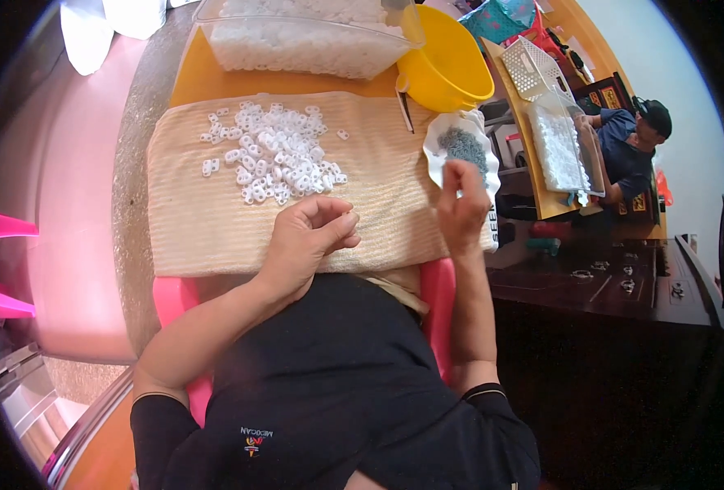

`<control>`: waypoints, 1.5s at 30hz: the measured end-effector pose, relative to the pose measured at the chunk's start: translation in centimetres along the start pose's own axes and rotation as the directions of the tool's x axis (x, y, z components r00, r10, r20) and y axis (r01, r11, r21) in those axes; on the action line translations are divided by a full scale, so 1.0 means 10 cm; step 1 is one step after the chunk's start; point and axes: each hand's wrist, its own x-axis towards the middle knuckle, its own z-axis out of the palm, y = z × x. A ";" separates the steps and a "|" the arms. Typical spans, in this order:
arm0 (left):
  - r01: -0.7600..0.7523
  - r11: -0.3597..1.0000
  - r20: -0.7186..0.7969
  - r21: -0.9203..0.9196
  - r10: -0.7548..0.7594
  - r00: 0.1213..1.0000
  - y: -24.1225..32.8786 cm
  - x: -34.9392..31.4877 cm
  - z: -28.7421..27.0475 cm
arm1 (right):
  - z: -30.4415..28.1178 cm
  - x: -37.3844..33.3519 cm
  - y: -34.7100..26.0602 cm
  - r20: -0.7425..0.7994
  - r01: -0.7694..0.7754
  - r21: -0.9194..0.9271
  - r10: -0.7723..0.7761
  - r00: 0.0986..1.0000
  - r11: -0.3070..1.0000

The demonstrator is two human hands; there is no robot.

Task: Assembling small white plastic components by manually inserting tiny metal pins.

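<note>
A ribbed beige cloth [190, 220] covers the desk [192, 80] ahead of the left grip [306, 235] and right grip [463, 208]. Farther beyond them stand a clear bin [415, 28] and a yellow basin [435, 73]; to the right grip's right, a co-worker [630, 155] is at another desk [553, 207]. The white pieces [278, 155] are small, rounded, with holes, loosely heaped; the grey bits [464, 145] are tiny, in a wavy-edged white dish [435, 163]. The heap lies just beyond the left grip, whose fingers curl toward the thumb; the bits, just beyond the right grip, its fingers bunched. Whether either grasps anything, I cannot tell.
</note>
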 end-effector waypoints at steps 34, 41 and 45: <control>0.028 0.997 -0.025 -0.073 -0.029 0.999 0.01 0.01 0.01 | 0.20 -0.27 -0.72 0.717 -0.741 0.574 0.223 0.660 0.348; 0.041 0.996 -0.027 -0.078 -0.043 0.999 -0.01 0.02 -0.01 | 0.24 -0.30 -0.68 0.695 -0.706 0.594 0.197 0.692 0.386; 0.039 0.997 -0.026 -0.071 -0.041 0.999 -0.01 0.01 -0.01 | 0.24 -0.29 -0.68 0.713 -0.716 0.577 0.184 0.676 0.392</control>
